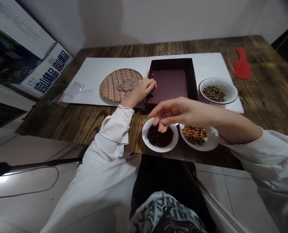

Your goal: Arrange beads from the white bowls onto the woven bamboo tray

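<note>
"What's the right hand [180, 113] doing?"

"Fingers [162, 126] pinched narrow at the dark beads [160, 137] in the white bowl [149, 141]. Can't tell if they hold any."

"And the left hand [142, 91]?"

"Curled loosely at the maroon box [169, 84], its grip unclear."

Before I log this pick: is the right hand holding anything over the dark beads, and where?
Cannot tell: the fingertips of the right hand reach the dark beads, hiding any hold.

I'm watching through 1 head-worn camera, looking forward and down over the person's left hand [140, 92] and right hand [180, 113], across a wooden table [262, 81] to the wall [158, 19].
</note>
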Demonstrator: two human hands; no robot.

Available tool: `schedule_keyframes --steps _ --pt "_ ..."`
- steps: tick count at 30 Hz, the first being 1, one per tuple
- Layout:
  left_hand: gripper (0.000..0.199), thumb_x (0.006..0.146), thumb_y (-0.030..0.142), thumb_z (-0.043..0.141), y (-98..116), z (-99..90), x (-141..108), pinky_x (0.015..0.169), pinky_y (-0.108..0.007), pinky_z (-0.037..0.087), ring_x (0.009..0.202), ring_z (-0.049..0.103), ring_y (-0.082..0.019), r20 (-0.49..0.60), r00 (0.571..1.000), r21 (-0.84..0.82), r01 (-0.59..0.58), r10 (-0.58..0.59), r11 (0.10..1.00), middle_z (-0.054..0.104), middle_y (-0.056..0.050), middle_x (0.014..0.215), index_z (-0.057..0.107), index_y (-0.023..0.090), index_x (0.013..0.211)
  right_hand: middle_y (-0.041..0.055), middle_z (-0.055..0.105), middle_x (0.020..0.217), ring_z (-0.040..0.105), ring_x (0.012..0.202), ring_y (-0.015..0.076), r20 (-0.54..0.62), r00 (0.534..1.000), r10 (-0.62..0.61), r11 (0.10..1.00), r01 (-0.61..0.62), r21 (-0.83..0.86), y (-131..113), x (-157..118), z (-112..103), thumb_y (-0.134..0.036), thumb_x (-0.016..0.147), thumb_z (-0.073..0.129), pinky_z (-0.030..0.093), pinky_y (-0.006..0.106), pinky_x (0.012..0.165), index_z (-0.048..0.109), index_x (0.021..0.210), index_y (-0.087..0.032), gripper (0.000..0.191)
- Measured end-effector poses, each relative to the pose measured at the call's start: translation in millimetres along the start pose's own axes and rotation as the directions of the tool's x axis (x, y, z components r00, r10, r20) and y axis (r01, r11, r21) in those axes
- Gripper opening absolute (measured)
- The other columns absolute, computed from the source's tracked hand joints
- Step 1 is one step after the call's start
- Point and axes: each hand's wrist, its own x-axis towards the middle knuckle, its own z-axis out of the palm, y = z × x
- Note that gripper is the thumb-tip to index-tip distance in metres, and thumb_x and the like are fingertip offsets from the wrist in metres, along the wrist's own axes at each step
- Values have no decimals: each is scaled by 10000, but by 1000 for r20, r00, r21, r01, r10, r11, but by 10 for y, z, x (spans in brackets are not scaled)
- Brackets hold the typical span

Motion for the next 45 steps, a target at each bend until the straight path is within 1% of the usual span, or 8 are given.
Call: schedule_keyframes --steps 5,9,14,20,24,31,39,45 --pt "378 1033 315 335 20 -10 4 913 -313 444 914 589 -190 11 1000 -13 19 -19 1000 658 -39 845 626 203 819 53 697 992 660 670 101 -8 1000 -21 998 21 -53 -11 0 35 -233 881 588 540 229 612 615 1174 -175 299" --pt "381 1032 308 337 30 -13 3 912 -316 447 910 589 -189 7 1000 -11 18 -17 1000 654 -40 845 626 196 810 5 658 838 573 563 69 -48 999 -14 985 6 -171 4 3 40 -289 886 605 452 207 535 636 1122 -173 265" --pt "422 1037 358 302 11 -4 7 920 -329 454 918 595 -198 7 1000 8 16 -16 1000 659 -49 854 629 201 820 -28 612 705 541 573 75 -32 999 -39 974 31 -223 18 1 54 -331 861 651 413 212 565 657 1039 -165 243" --pt "441 1037 393 288 -19 10 13 936 -339 450 919 600 -202 6 1000 3 3 -3 1000 662 -48 842 631 206 831 17 663 800 616 693 112 -11 999 -34 966 30 -259 6 -10 84 -409 921 551 453 236 629 673 1001 -161 288" --pt "430 1035 384 296 -21 16 12 941 -340 447 929 597 -203 2 1000 9 4 -4 1000 668 -52 851 634 208 834 44 689 897 649 749 123 23 1000 -21 979 25 -204 -5 -23 93 -423 958 486 500 244 686 662 1016 -158 323" --pt "474 1035 431 265 -16 13 7 946 -353 451 929 605 -209 3 1000 -3 1 -1 1000 663 -57 864 631 206 835 55 703 917 663 779 133 72 997 19 986 -6 -167 13 -23 108 -430 976 464 518 256 726 657 1039 -148 347" --pt "442 1035 395 290 -7 7 8 936 -343 457 928 601 -204 2 1000 -3 2 -2 1000 662 -60 865 631 201 832 75 705 979 658 810 135 146 988 47 981 -18 -192 -24 -32 133 -399 980 459 518 252 734 645 1032 -125 335" --pt "461 1033 436 286 -9 12 11 957 -348 448 938 596 -206 4 1000 -13 23 -23 1000 662 -55 865 631 209 828 66 703 964 659 793 136 106 994 25 972 1 -235 -11 -24 126 -400 979 454 497 250 709 652 1041 -140 333"
